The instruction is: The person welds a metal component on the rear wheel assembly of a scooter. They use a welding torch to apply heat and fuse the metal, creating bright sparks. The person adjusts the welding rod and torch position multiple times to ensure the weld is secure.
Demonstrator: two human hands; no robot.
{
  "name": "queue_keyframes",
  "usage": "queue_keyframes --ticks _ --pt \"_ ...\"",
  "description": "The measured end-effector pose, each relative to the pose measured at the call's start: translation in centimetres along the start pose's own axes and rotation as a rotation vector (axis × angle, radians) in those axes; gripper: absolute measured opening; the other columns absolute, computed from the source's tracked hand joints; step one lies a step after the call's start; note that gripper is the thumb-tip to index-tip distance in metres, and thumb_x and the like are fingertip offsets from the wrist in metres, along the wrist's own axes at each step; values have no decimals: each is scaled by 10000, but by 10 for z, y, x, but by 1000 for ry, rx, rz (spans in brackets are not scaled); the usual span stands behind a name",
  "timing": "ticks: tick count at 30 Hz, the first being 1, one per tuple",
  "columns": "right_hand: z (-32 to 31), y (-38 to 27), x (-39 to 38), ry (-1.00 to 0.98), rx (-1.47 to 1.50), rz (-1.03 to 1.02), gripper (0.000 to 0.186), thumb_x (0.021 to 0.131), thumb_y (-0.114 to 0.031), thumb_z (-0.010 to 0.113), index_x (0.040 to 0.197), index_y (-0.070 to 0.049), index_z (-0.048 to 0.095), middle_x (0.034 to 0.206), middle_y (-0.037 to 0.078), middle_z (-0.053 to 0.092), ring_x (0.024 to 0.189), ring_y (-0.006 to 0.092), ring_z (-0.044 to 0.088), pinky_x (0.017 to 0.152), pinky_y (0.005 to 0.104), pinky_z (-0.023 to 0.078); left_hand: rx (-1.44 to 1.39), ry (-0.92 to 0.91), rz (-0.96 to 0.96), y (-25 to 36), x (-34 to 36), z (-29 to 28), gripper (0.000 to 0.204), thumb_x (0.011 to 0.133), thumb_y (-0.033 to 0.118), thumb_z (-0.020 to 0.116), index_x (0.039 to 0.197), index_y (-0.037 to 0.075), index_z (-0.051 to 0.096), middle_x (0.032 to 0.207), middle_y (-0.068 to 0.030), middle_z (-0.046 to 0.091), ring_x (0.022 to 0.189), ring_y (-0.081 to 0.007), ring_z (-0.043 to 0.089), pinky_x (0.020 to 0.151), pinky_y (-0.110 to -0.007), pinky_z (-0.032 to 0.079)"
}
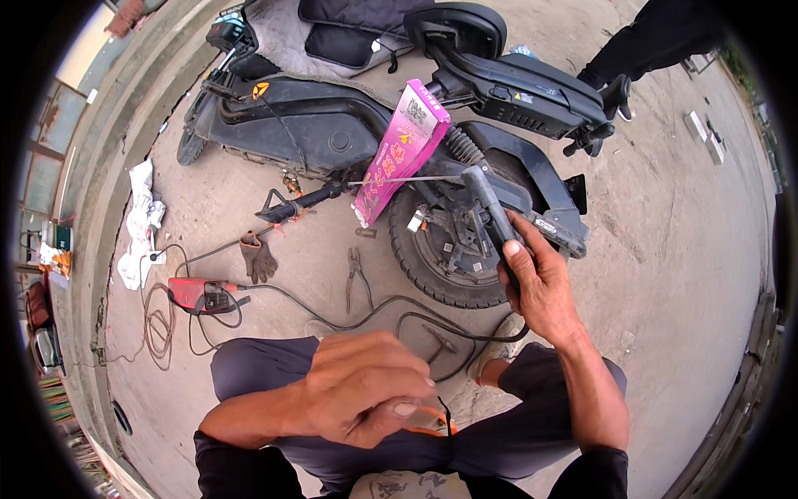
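Observation:
My right hand [536,279] grips a grey-black welding holder [492,208], its thin rod [416,179] stretching left across the pink cardboard box [387,166] toward a black metal joint on the scooter [337,133], which lies on its side. My left hand [366,387] is curled above my lap, near a partly hidden orange object [424,424]; whether it holds anything is hidden. Behind my right hand is the rear wheel [416,266] with its exposed hub. Pliers [359,281] and a hammer [440,341] lie on the ground between me and the scooter.
A red welding machine [191,295] with coiled cables, a dark glove [258,258] and white cloth [140,224] lie left. Another person's dark-trousered leg [640,41] is at upper right, near grey blocks [705,137]. A concrete step edge [116,333] runs along the left.

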State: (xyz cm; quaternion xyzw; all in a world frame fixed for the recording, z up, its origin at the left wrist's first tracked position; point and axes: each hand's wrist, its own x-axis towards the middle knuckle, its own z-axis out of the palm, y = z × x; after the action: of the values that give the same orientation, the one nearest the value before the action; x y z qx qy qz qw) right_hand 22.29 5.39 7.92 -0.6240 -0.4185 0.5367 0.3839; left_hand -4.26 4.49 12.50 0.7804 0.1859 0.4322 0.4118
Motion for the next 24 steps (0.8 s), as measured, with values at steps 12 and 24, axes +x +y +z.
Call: queue_keyframes --ticks 12,24 --pt "1 -7 -18 -44 -20 -129 489 1103 -316 491 1545 -117 425 757 -6 526 514 58 429 454 238 347 -44 121 69 27 12 17 194 1030 113 554 1105 -49 629 813 -132 676 684 -185 634 608 -310 501" --pt "-1 -15 -38 -30 -59 -181 500 1077 -298 510 1510 -50 466 787 2 547 647 82 501 580 277 431 -132 -30 298 157 49 11 415 929 0 627 1333 -76 567 725 -95 658 560 -166 609 518 -289 491"
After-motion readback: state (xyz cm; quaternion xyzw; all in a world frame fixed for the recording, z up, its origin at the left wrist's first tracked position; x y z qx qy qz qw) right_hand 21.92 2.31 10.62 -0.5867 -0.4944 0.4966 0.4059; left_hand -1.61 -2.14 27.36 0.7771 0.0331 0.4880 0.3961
